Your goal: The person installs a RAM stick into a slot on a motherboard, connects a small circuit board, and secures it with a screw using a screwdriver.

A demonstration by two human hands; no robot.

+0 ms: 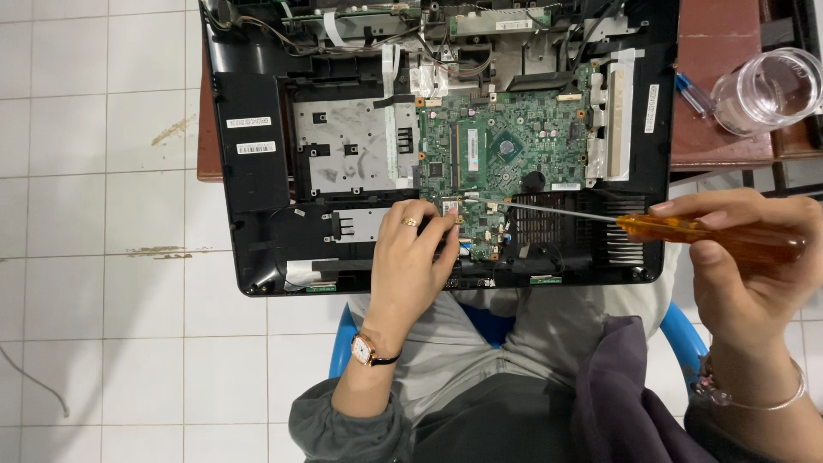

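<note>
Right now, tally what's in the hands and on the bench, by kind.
Opened laptop chassis: 1
Green motherboard: 1
Orange-handled screwdriver: 1, in the right hand
Clear plastic cup: 1
Blue pen: 1
Left hand rests on the board, holding nothing visible.
Total: 5

A translucent amber plastic handle and a thin, bright metal shaft are shown on the screwdriver (651, 225), which is gripped by the right hand (754, 266). The opened laptop's shell (253, 171) is seen as glossy black plastic, the circuit board (506, 154) as matt green, and the plate (356, 141) beside it as dull, scuffed grey metal. The left hand (411, 257) is rested there, with a gold-toned ring and wristwatch (367, 349). The cup (767, 90) is clear plastic; the floor tiles (94, 257) are glossy white ceramic.
</note>
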